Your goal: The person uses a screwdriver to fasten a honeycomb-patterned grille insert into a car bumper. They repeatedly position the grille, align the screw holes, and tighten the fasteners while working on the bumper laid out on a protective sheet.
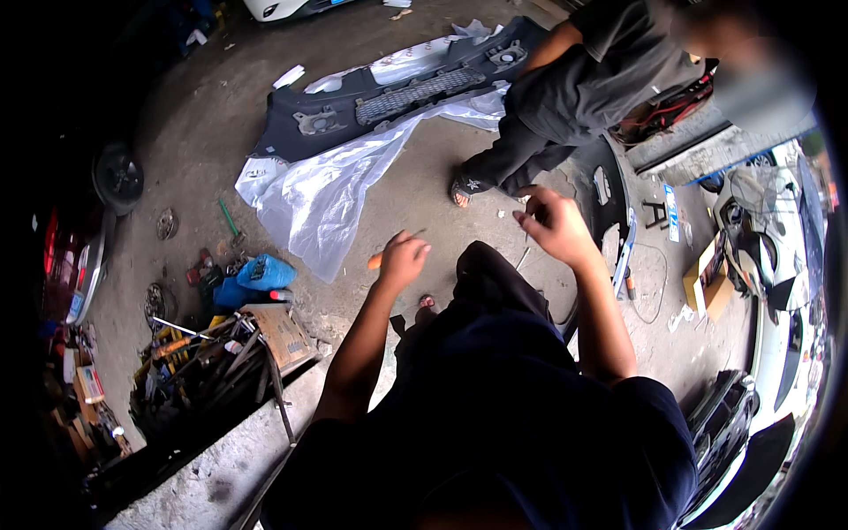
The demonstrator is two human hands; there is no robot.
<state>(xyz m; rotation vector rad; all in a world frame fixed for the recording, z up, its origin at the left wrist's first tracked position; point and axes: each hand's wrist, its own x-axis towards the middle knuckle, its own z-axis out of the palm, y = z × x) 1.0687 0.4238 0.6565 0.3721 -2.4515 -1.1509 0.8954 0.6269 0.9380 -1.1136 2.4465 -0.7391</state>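
My left hand [405, 260] is closed around a slim tool with an orange handle [375, 261]. A thin grey end pokes out past the fingers, and the grip hides the rest of the tool. To the right, my right hand [561, 231] hangs in the air with half-curled fingers, its thumb and forefinger apart and nothing visible between them. Beyond both hands, a dark grey car bumper [331, 110] with a mesh grille lies on clear plastic sheeting [322, 199] on the floor. Neither hand touches it.
Another person [565, 97] in dark clothes stands by the bumper's right end. A black bumper [609, 190] lies beside my right arm. At left are a cart of tools [208, 367], a blue bag [265, 272] and a green-handled hammer [230, 218]. A cardboard box [707, 278] and white car [777, 291] are right.
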